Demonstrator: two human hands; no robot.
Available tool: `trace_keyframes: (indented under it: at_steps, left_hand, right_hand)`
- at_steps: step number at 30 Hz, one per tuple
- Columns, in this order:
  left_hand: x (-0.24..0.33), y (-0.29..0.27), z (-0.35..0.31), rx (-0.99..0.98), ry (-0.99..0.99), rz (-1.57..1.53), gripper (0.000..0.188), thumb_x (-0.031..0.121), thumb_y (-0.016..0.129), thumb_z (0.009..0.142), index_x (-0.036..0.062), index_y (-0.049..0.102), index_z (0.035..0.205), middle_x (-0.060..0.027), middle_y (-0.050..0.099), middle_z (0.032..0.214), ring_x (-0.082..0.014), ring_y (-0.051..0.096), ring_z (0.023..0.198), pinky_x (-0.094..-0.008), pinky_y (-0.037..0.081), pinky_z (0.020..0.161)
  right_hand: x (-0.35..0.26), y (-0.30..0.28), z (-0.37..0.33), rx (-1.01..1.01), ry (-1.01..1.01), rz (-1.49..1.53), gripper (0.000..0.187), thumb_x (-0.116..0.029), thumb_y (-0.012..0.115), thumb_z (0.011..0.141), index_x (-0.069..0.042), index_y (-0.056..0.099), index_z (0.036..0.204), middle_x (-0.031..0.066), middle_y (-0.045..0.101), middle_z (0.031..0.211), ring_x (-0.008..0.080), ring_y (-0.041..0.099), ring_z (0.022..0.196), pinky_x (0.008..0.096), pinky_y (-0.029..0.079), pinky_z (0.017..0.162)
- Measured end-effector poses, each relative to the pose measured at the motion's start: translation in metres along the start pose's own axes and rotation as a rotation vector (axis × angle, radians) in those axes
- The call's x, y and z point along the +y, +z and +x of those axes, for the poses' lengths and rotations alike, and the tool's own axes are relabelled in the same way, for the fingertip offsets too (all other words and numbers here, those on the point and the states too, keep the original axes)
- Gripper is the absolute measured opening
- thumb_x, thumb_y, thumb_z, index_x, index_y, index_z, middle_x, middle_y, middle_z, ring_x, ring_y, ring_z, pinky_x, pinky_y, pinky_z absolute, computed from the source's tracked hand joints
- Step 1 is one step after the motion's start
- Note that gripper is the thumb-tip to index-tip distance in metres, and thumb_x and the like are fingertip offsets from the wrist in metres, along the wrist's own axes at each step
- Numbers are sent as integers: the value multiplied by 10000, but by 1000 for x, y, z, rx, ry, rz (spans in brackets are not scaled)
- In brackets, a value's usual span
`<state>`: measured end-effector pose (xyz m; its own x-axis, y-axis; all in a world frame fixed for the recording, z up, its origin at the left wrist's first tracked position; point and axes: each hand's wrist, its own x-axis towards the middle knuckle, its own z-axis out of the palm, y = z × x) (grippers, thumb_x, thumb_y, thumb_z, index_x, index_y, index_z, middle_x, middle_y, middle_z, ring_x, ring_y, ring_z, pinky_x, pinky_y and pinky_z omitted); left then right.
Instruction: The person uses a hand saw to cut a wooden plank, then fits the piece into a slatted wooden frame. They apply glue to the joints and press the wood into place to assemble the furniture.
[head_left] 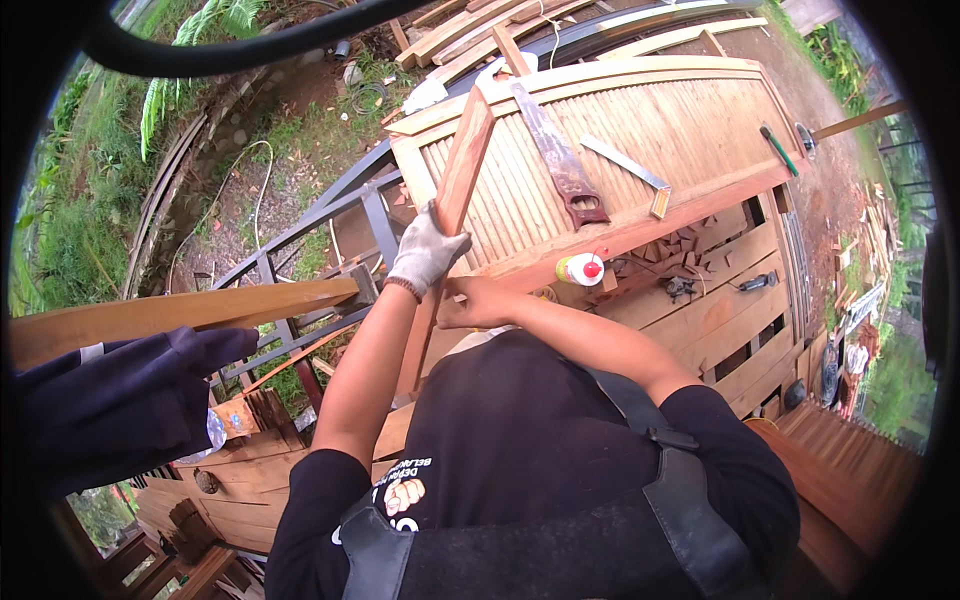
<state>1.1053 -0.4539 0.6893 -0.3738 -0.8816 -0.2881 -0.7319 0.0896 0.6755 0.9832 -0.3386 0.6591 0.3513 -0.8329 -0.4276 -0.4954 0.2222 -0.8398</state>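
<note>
A long reddish wooden board (466, 165) slants up from beside my body, and its far end reaches over the slatted wooden panel (640, 130). In a grey work glove, my left hand (428, 252) is closed around the board. My bare right hand (476, 303) is just below it, close to my body, with curled fingers against the board's edge; the fingertips are partly hidden. On the panel lie a handsaw (560, 160) with a dark red handle and a metal try square (628, 164) with a wooden stock. A white glue bottle (578, 269) with a red cap stands by the panel's near edge.
Wood offcuts (680, 245) and a dark power tool (757, 282) lie on the plank bench (700, 320). A green tool (778, 150) rests at the panel's right end. At left are a metal frame (375, 215), a wooden post (190, 308) and a dark hanging garment (130, 400).
</note>
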Motion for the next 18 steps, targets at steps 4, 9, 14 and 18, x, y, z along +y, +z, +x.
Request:
trace_keyframes:
  at_steps: [4,9,14,18]
  left_hand:
    - [-36,-7,-45,-27,-66,101,869,446,846,713,-23,496,1355,-290,661,1186,-407,652,1118,-438,524,955]
    - [-58,-2,-109,-97,-184,-37,834,539,854,711,-13,568,1267,-232,692,1088,-335,678,1024,-403,514,907]
    - [-71,-8,-153,-47,-285,-210,820,512,852,723,-29,568,1271,-203,686,1130,-279,647,1037,-385,499,928]
    - [-83,0,-144,-51,-191,-341,792,424,852,747,-46,542,1304,-182,654,1182,-252,608,1064,-369,490,950]
  right_hand:
    - [92,-24,14,-224,430,-906,539,-360,695,845,-43,670,1281,176,618,1375,306,574,1297,468,433,1079]
    - [195,-49,5,-287,684,-1360,453,-284,633,939,-57,665,1329,115,615,1420,348,559,1329,601,392,1084]
    - [89,-89,-22,-315,593,-966,482,-278,715,870,-48,678,1292,128,684,1274,315,645,1170,509,472,1010]
    - [138,-105,-38,52,666,-122,504,-241,786,788,-30,689,1236,126,722,1133,262,693,1017,418,542,899]
